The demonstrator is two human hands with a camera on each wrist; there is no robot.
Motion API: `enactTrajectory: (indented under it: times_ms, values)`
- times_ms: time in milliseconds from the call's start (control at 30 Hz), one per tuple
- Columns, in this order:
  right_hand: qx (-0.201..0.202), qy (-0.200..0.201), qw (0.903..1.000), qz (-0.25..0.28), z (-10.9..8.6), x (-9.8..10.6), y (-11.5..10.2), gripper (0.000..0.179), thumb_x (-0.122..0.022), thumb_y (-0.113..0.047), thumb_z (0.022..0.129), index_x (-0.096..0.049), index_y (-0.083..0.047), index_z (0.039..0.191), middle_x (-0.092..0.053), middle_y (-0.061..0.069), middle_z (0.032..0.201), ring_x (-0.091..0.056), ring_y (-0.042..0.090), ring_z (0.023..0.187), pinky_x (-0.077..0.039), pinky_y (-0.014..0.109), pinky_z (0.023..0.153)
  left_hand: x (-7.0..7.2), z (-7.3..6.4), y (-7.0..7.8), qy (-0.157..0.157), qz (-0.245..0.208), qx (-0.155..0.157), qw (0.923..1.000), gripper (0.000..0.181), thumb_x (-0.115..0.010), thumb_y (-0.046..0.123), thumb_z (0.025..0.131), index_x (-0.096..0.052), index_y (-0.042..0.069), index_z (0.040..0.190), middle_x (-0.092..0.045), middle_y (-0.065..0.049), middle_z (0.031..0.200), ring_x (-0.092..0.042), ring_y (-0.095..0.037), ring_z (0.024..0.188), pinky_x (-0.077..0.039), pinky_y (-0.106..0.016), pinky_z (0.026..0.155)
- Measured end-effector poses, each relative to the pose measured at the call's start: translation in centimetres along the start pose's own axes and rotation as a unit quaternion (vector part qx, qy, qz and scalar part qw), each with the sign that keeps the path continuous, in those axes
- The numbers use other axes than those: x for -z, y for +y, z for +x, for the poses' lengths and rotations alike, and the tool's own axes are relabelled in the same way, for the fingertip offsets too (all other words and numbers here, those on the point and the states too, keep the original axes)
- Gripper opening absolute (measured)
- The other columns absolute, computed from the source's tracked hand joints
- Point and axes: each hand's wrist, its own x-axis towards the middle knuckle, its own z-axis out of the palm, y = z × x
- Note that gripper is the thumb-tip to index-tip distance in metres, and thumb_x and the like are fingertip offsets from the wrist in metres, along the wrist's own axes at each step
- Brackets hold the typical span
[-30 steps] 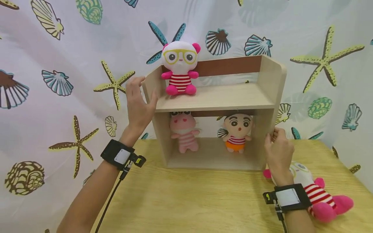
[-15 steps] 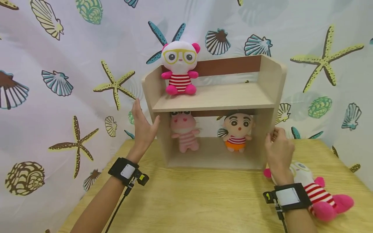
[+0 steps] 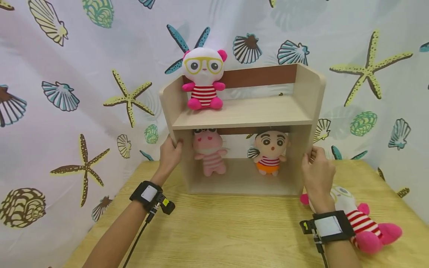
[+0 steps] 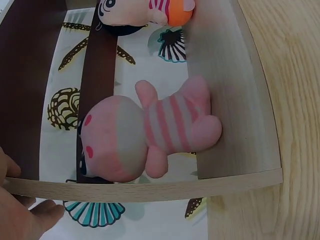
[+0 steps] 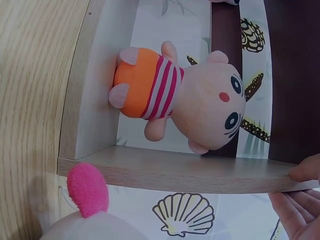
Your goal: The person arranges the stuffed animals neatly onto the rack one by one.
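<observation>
A pale wooden two-tier shelf (image 3: 241,111) stands on the table. My left hand (image 3: 170,154) grips its left side panel below the upper board, thumb on the inner face and fingers outside. On the other side, my right hand (image 3: 318,173) pinches the front edge of the right panel. A panda plush (image 3: 203,80) with yellow glasses sits at the left of the upper board. Below, a pink striped plush (image 4: 150,132) is at the left and a boy doll (image 5: 175,97) in orange shorts at the right.
A second panda plush (image 3: 363,223) lies on the wooden table (image 3: 221,230) to the right, partly behind my right wrist. A white curtain (image 3: 110,29) printed with shells and starfish hangs behind and at the sides.
My left hand has come down from the upper part of the left panel and now grips it lower. My right hand keeps its hold. The shelf stays in place.
</observation>
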Motion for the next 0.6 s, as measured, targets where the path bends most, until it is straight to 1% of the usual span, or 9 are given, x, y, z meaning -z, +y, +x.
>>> enactTrajectory:
  times_ms: [33, 167, 267, 333, 433, 500, 533, 600]
  values:
    - [0.003, -0.002, 1.0, -0.001, 0.0, 0.0, 0.0, 0.023, -0.067, 0.0, 0.091, -0.061, 0.012, 0.11, -0.069, 0.03, 0.103, -0.068, 0.045, 0.092, -0.051, 0.057, 0.081, -0.1, -0.1, -0.1, 0.001, 0.001, 0.0, 1.0, 0.039, -0.054, 0.017, 0.099, -0.053, -0.006, 0.131, -0.062, -0.029, 0.122, -0.062, -0.043, 0.109, -0.05, -0.055, 0.088]
    - [0.023, -0.01, 0.9996, -0.012, 0.1, 0.3, 0.4, 0.023, -0.067, 0.0, 0.09, -0.061, 0.013, 0.108, -0.069, 0.03, 0.101, -0.069, 0.045, 0.089, -0.052, 0.056, 0.078, -0.3, -0.3, -0.3, 0.001, 0.006, 0.0, 1.0, 0.036, -0.053, 0.017, 0.1, -0.054, -0.006, 0.128, -0.063, -0.03, 0.119, -0.064, -0.043, 0.105, -0.052, -0.055, 0.085]
    - [0.035, -0.035, 0.9985, -0.023, 0.3, 0.9, 0.6, 0.024, -0.068, -0.002, 0.09, -0.061, 0.014, 0.108, -0.069, 0.03, 0.101, -0.069, 0.045, 0.088, -0.053, 0.056, 0.074, -0.4, -0.5, -0.4, -0.003, 0.009, 0.0, 1.0, 0.035, -0.053, 0.017, 0.101, -0.055, -0.007, 0.127, -0.064, -0.03, 0.117, -0.065, -0.043, 0.103, -0.052, -0.055, 0.083]
    - [0.032, -0.053, 0.9978, -0.027, 0.6, 1.6, 0.6, 0.026, -0.068, -0.004, 0.091, -0.062, 0.013, 0.109, -0.069, 0.03, 0.1, -0.069, 0.045, 0.088, -0.052, 0.057, 0.075, -0.5, -0.5, -0.5, -0.004, 0.009, -0.001, 1.0, 0.036, -0.053, 0.016, 0.1, -0.055, -0.007, 0.127, -0.064, -0.03, 0.118, -0.065, -0.043, 0.104, -0.052, -0.055, 0.083]
    - [0.007, -0.09, 0.9951, -0.039, 1.2, 3.0, 0.3, 0.034, -0.066, -0.013, 0.094, -0.061, 0.012, 0.117, -0.068, 0.03, 0.104, -0.067, 0.046, 0.093, -0.051, 0.057, 0.078, -0.5, -0.5, -0.5, -0.004, 0.006, -0.001, 1.0, 0.037, -0.052, 0.016, 0.1, -0.054, -0.008, 0.128, -0.063, -0.03, 0.119, -0.065, -0.042, 0.104, -0.052, -0.055, 0.084]
    - [-0.019, -0.124, 0.9905, -0.056, 1.9, 4.3, 0.2, 0.04, -0.063, -0.02, 0.097, -0.059, 0.011, 0.122, -0.068, 0.03, 0.107, -0.065, 0.047, 0.097, -0.048, 0.058, 0.081, -0.4, -0.4, -0.4, -0.003, 0.006, -0.004, 1.0, 0.037, -0.052, 0.016, 0.1, -0.054, -0.008, 0.128, -0.063, -0.03, 0.119, -0.065, -0.042, 0.104, -0.052, -0.055, 0.083]
    - [-0.032, -0.148, 0.9861, -0.067, 2.2, 5.0, 0.3, 0.043, -0.061, -0.023, 0.098, -0.057, 0.011, 0.125, -0.067, 0.03, 0.11, -0.063, 0.049, 0.1, -0.047, 0.058, 0.082, -0.4, -0.4, -0.3, -0.003, 0.006, -0.005, 1.0, 0.037, -0.052, 0.017, 0.1, -0.054, -0.008, 0.127, -0.063, -0.03, 0.119, -0.065, -0.042, 0.104, -0.052, -0.055, 0.083]
    - [-0.054, -0.203, 0.9731, -0.096, 2.9, 6.6, 0.7, 0.05, -0.058, -0.028, 0.099, -0.054, 0.011, 0.129, -0.064, 0.031, 0.115, -0.06, 0.051, 0.104, -0.045, 0.059, 0.082, -0.3, -0.3, -0.2, -0.002, 0.008, -0.008, 0.9999, 0.036, -0.052, 0.016, 0.1, -0.054, -0.008, 0.127, -0.063, -0.03, 0.119, -0.065, -0.042, 0.103, -0.052, -0.055, 0.083]
